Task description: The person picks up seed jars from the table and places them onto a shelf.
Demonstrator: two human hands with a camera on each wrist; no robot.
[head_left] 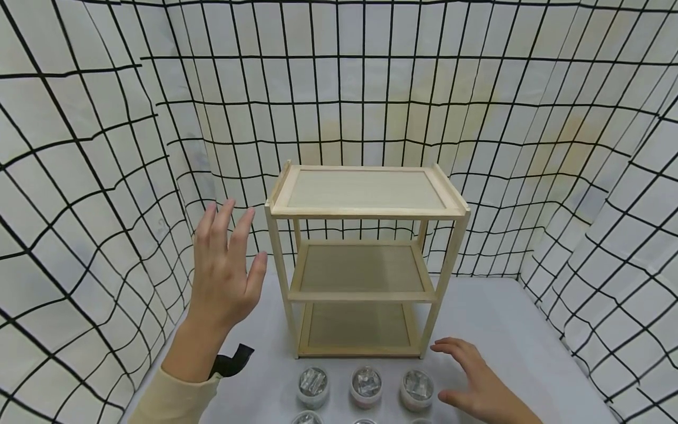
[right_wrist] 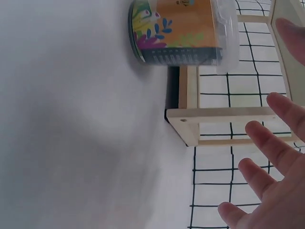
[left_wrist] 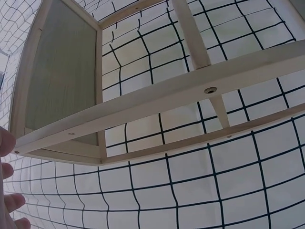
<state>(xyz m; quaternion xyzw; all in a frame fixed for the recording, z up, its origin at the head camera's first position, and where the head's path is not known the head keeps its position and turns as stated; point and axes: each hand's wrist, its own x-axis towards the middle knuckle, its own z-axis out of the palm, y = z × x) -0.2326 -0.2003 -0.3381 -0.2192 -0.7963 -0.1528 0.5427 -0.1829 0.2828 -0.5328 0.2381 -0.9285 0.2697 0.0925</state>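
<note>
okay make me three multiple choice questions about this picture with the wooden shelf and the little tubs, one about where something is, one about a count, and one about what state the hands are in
1. Where does the row of tubs stand?
A. on the top shelf
B. on the table in front of the rack
C. behind the rack

2. How many shelves does the wooden rack have?
A. two
B. three
C. five

3. What state are the hands in?
A. both open, holding nothing
B. left gripping a tub
C. right gripping the rack

Answers:
1 B: the tubs sit on the grey table, nearer the camera than the rack.
2 B: a top, a middle and a bottom shelf show.
3 A: the left hand is raised with straight fingers beside the rack, and the right hand is spread next to the tubs, nothing in either.
</note>
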